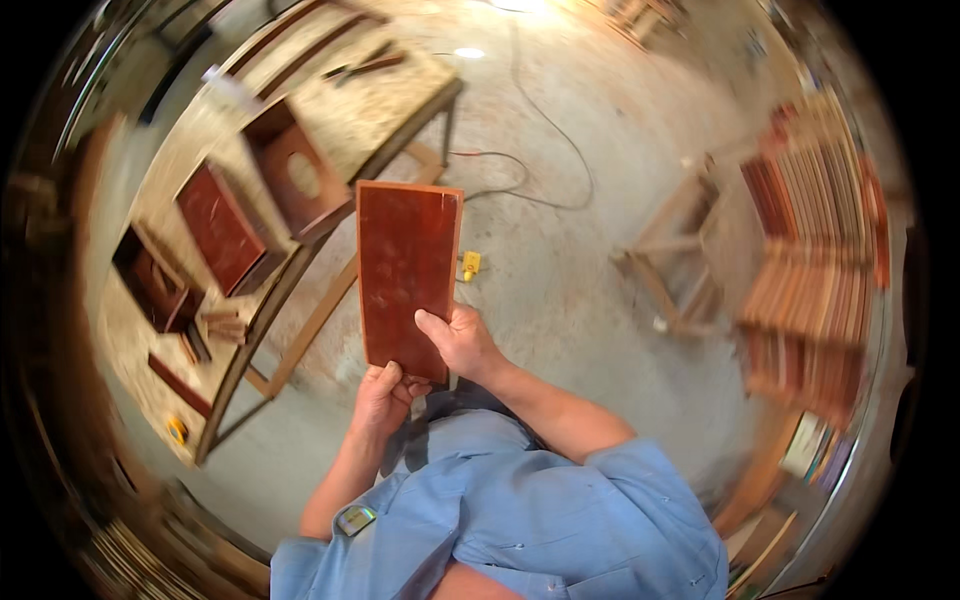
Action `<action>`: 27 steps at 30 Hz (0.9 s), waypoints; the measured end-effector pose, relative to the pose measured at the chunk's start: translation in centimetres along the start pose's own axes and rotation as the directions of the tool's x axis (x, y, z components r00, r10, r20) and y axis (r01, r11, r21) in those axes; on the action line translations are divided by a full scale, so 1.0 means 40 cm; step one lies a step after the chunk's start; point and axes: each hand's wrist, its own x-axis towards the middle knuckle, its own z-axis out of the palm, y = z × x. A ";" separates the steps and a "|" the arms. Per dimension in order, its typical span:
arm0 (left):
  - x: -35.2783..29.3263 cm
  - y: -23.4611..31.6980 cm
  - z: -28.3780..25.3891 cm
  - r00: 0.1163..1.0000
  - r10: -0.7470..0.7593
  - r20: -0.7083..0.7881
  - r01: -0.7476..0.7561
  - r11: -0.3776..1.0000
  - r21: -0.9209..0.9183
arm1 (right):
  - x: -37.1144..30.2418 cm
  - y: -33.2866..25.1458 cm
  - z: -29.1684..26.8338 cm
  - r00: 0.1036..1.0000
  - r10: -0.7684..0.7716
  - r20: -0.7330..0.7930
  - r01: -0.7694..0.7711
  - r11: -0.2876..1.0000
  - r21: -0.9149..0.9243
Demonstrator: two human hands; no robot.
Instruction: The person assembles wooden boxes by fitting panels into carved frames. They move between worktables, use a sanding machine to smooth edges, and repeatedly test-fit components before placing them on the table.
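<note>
I hold a reddish-brown varnished wooden panel [408,270] in front of my body, its long side pointing away from me. My left hand [385,397] grips its near edge, thumb on the face and fingers curled beneath. On the right edge, my right hand [462,340] is closed with its thumb laid across the panel's face; its other fingers are hidden behind. The panel's upper left corner overlaps the view of the workbench edge. A small dark mark shows near its upper right corner.
Along the left runs a workbench [330,110] with a wooden box with a round hole [300,170], a dark red box [222,225], another open box [158,280] and a yellow tape measure [177,430]. Stacked panels [810,260] stand at right, beside a wooden stand [670,260]. A cable [585,165] crosses the floor.
</note>
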 end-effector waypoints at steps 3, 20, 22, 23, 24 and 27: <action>0.039 -0.030 -0.003 0.995 -0.100 0.002 0.098 0.975 0.200 | -0.126 0.023 -0.117 0.986 -0.080 -0.150 0.073 0.996 -0.047; -0.334 -1.106 0.615 0.625 -0.716 0.312 -0.134 0.295 0.946 | -1.511 0.462 -0.535 0.468 0.025 -0.884 0.573 0.752 0.325; -0.448 -1.270 0.738 0.467 -0.817 0.337 -0.321 0.198 0.926 | -1.696 0.503 -0.570 0.366 0.096 -0.926 0.693 0.636 0.340; -0.491 -1.338 0.774 0.433 -0.831 0.350 -0.377 0.185 0.907 | -1.760 0.531 -0.586 0.342 0.128 -0.931 0.767 0.534 0.355; -0.526 -1.406 0.800 0.400 -0.838 0.370 -0.425 0.189 0.886 | -1.818 0.548 -0.602 0.316 0.105 -0.943 0.828 0.454 0.328; -0.635 -1.611 0.878 0.336 -0.896 0.289 -0.330 0.175 0.928 | -1.975 0.597 -0.677 0.219 0.107 -0.970 0.918 0.313 0.242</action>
